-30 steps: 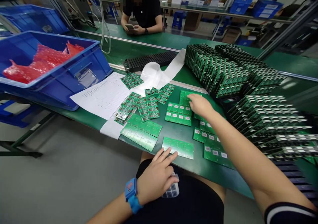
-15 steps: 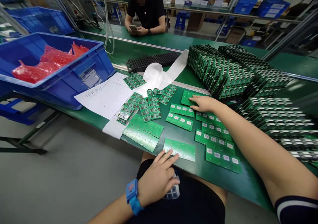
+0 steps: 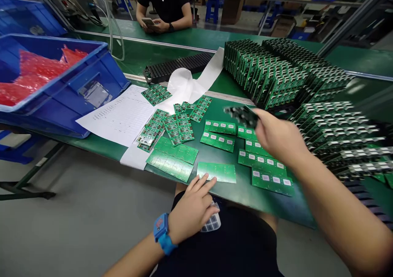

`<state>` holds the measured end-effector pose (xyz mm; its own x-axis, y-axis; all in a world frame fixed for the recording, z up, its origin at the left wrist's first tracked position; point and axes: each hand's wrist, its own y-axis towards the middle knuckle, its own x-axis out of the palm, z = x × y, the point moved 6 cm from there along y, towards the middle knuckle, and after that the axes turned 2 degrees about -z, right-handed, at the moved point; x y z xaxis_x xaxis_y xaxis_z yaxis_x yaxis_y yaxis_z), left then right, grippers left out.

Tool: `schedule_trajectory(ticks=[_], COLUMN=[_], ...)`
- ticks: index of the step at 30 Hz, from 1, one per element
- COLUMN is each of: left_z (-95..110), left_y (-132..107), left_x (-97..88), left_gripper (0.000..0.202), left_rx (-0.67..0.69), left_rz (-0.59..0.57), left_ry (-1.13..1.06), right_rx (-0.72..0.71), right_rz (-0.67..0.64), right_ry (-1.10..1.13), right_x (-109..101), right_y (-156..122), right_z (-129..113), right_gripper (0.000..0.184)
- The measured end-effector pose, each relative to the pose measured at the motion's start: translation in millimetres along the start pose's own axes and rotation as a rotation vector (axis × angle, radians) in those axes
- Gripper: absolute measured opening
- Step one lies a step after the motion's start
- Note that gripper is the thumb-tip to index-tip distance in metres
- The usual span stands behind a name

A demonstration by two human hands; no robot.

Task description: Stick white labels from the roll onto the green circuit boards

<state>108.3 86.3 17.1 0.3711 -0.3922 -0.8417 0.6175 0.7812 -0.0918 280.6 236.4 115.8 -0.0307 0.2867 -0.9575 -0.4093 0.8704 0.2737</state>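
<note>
Circuit board [image 3: 241, 116]: lifted off the green table [image 3: 242, 187], at the fingertips of the right hand, tilted and blurred, its dark, populated side partly showing.
Right hand [image 3: 278, 136]: thumb and fingers pinch one end of that board – the other fingers are folded behind and hard to make out.
Left hand [image 3: 190, 211]: fingers loosely spread, fingertips touching the near edge of a plain green board [image 3: 219, 172] that lies flat at the table's front.
Label sheet [image 3: 211, 223]: under the left thumb, above the lap; I cannot tell whether the thumb grips it.
Blue watch [image 3: 161, 226]: strapped on the left wrist.
Plain pair [image 3: 170, 165]: two more boards side by side, left of the one being touched.
Labelled boards [image 3: 272, 181]: flat beneath and near the right forearm, white stickers in rows; two others lie further left.
Component-side boards [image 3: 179, 129]: a loose, overlapping group in the middle.
Racked boards [image 3: 264, 74]: standing in close rows on the right.
Left side: printed paper [image 3: 116, 115] beside a blue bin [image 3: 101, 84] holding red wrap [image 3: 39, 74].
Across the table: a person in black [image 3: 167, 5], holding a phone [image 3: 149, 22].
</note>
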Motion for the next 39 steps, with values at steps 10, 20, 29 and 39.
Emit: schedule_trajectory(ticks=[10, 20, 29, 39], left_z=[-20, 14, 14, 20], left_y=[23, -20, 2, 11], left_x=[-30.3, -12.0, 18.9, 15.8], left_gripper=[0.030, 0.026, 0.017, 0.013], left_rx=[0.059, 0.204, 0.136, 0.086], left_rz=[-0.058, -0.007, 0.001, -0.039], left_ry=[-0.098, -0.038, 0.183, 0.198], right_rx=[-0.467, -0.499, -0.769, -0.915], right_rz=[0.078, -0.045, -0.142, -0.288], right_ry=[0.274, 0.053, -0.021, 0.116], right_x=[8, 56, 56, 50], right_y=[-174, -155, -140, -122], right_z=[-72, -122, -124, -114], right_gripper=[0.042, 0.042, 0.040, 0.038])
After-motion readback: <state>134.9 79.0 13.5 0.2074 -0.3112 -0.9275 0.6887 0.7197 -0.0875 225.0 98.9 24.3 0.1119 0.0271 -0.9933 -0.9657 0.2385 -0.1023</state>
